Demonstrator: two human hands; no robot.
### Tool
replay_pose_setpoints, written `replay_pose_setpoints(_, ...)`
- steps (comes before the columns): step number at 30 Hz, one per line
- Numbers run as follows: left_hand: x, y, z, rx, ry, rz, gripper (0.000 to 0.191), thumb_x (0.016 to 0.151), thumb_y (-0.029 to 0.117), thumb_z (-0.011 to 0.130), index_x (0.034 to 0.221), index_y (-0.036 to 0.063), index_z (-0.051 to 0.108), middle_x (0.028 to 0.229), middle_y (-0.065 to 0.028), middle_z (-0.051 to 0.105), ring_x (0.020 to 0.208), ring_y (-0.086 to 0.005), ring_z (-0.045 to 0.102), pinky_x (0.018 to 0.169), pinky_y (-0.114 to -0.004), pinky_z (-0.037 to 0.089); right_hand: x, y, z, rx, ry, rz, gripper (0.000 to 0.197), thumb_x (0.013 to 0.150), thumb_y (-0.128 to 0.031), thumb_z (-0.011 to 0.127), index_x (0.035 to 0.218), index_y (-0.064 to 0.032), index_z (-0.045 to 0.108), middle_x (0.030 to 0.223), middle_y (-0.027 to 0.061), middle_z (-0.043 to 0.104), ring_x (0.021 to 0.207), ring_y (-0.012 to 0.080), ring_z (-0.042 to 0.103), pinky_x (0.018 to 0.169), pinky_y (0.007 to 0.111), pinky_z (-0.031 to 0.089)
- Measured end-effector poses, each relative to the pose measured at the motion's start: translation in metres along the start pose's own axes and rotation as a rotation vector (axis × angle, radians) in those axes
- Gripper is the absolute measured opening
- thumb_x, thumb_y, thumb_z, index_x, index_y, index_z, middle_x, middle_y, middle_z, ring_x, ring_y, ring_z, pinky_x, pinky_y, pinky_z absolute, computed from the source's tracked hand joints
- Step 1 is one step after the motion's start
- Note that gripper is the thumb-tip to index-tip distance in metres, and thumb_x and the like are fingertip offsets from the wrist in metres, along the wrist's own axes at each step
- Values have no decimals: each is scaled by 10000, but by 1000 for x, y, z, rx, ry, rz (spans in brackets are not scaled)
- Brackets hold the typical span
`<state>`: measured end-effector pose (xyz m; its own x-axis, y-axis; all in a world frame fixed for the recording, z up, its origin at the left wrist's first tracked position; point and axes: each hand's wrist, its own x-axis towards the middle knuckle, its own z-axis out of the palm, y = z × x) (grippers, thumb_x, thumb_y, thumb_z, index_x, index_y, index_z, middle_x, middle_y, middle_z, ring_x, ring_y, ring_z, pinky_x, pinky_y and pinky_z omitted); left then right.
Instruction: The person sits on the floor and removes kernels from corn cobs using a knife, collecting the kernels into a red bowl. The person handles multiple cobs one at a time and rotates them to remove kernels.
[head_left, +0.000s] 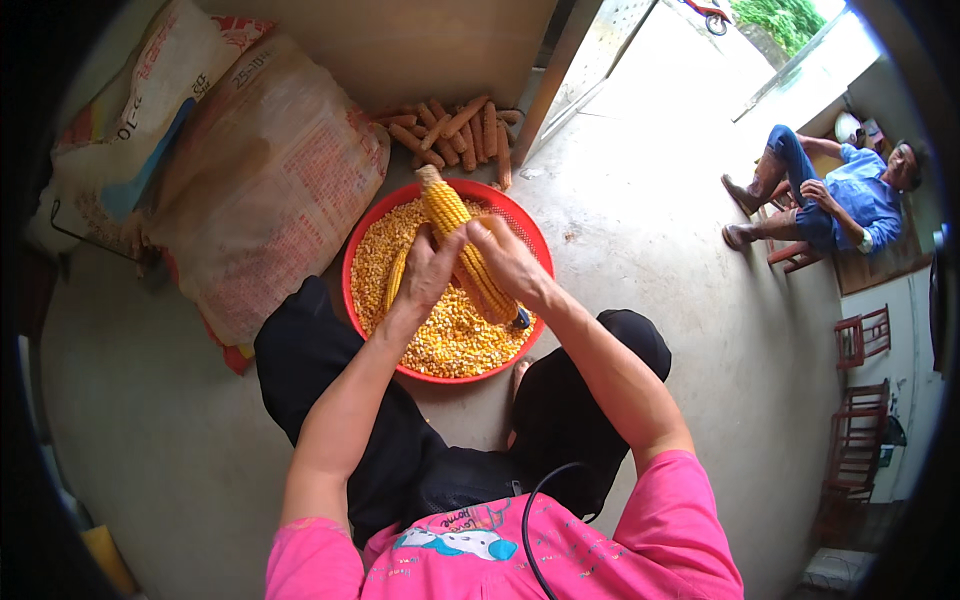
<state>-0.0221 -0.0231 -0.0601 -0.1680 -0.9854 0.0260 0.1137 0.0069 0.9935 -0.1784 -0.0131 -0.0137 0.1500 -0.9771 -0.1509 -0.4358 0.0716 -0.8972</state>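
Both my hands hold an ear of yellow corn (451, 212) above a round red plastic basket (349, 289). My left hand (429, 268) grips it from the left side, and my right hand (504, 251) from the right, with the thumbs close together on the ear. The husk-end stub points up and away from me. Under the hands, partly hidden, lies a reddish bare cob or similar piece. Another yellow ear (396, 279) rests in the basket beside my left hand. Loose corn kernels (459, 341) fill the basket. A small dark blue object (521, 319) shows near the held ear's lower end.
Stripped cobs (469, 135) are heaped by the wall beyond the basket. Large woven sacks (277, 172) stand on the left. A person in blue (862, 191) sits on a wooden stool at the right, near wooden chairs (859, 442). An open door (577, 75) stands at the top.
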Motion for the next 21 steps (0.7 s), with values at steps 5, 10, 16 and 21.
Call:
replay_pose_setpoints(5, 7, -13, -16, 3, 7, 155, 682, 964, 581, 494, 1257, -35, 501, 1092, -136, 586, 973, -220, 565, 821, -341, 469, -22, 1, 26, 105, -10, -108, 584, 966, -419, 554, 1364, -18, 409, 991, 162, 640, 879, 230, 634, 781, 365, 508)
replay_pose_setpoints(10, 9, 6, -1, 138, 182, 61, 702, 983, 584, 443, 1272, -54, 479, 1135, -177, 560, 1032, -267, 539, 884, -357, 438, -41, 10, 33, 103, 21, -61, 582, 990, -408, 516, 1402, -20, 382, 1031, 204, 650, 920, 271, 650, 823, 375, 501)
replay_pose_setpoints(16, 19, -40, -15, 210, 116, -5, 799, 1008, 559, 367, 1470, -88, 292, 1508, -301, 322, 1423, -381, 304, 1148, -371, 274, -46, 15, 43, 229, -30, -26, 719, 1022, -460, 437, 1471, 78, 272, 1438, 254, 426, 1365, 297, 394, 1121, 348, 305)
replay_pose_setpoints(21, 16, -40, -9, 147, 113, -2, 782, 1016, 538, 369, 1465, -97, 293, 1511, -285, 326, 1422, -361, 309, 1151, -369, 270, -46, 21, 43, 250, 6, -27, 706, 1028, -453, 435, 1465, 80, 282, 1415, 223, 451, 1331, 266, 420, 1104, 329, 325)
